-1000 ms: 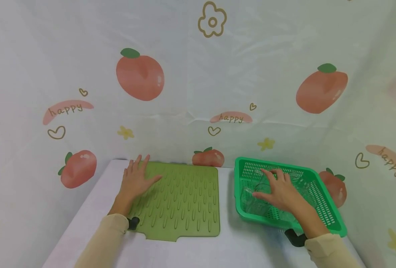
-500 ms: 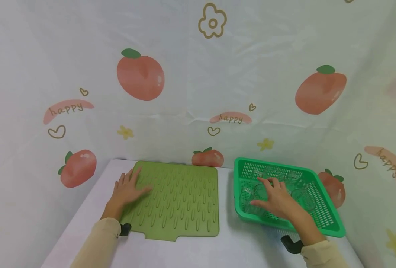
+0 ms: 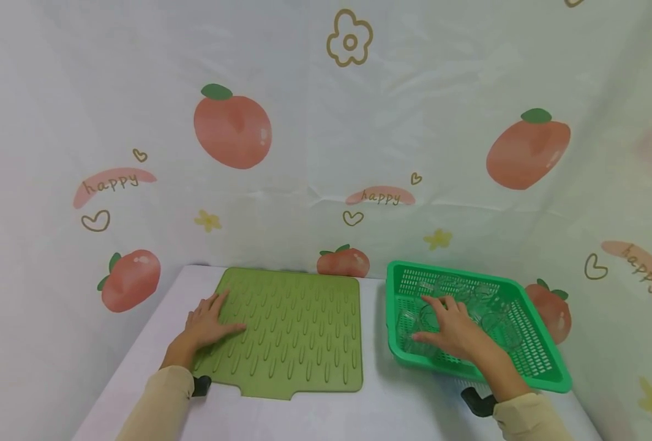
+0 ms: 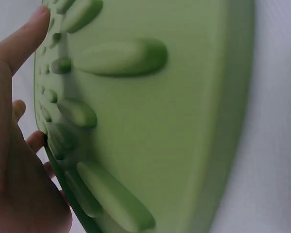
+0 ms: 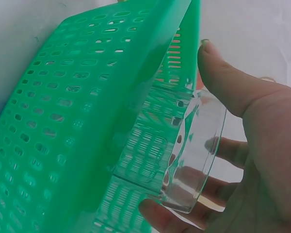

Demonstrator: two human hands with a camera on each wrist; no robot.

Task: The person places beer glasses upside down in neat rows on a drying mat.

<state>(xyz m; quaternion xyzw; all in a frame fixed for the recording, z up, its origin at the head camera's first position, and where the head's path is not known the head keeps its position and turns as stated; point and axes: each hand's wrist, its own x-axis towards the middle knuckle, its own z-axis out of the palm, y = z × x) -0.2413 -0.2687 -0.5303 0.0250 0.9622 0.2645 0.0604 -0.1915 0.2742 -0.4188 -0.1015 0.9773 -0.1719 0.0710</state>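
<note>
My left hand point(image 3: 204, 327) lies at the left edge of a green ridged mat point(image 3: 298, 331), thumb spread over its ridges. In the left wrist view the fingertips point(image 4: 36, 141) meet the mat's edge. My right hand point(image 3: 455, 329) reaches into a green perforated basket point(image 3: 393, 334), thumb and fingers spread around the rim of a clear glass cup point(image 3: 428, 317). In the right wrist view this glass cup point(image 5: 206, 131) has a wavy inner pattern, and some fingers show through it. No firm grip on it is visible.
Several other clear glasses point(image 3: 482, 293) sit in the basket, partly hidden by the right hand. The white table point(image 3: 375, 380) ends at a patterned cloth backdrop point(image 3: 309, 153). A tab point(image 3: 266, 393) juts from the mat's front edge.
My left hand has moved down and left from above the mat to its left edge. My right hand has shifted slightly lower over the glass; its fingers stay spread.
</note>
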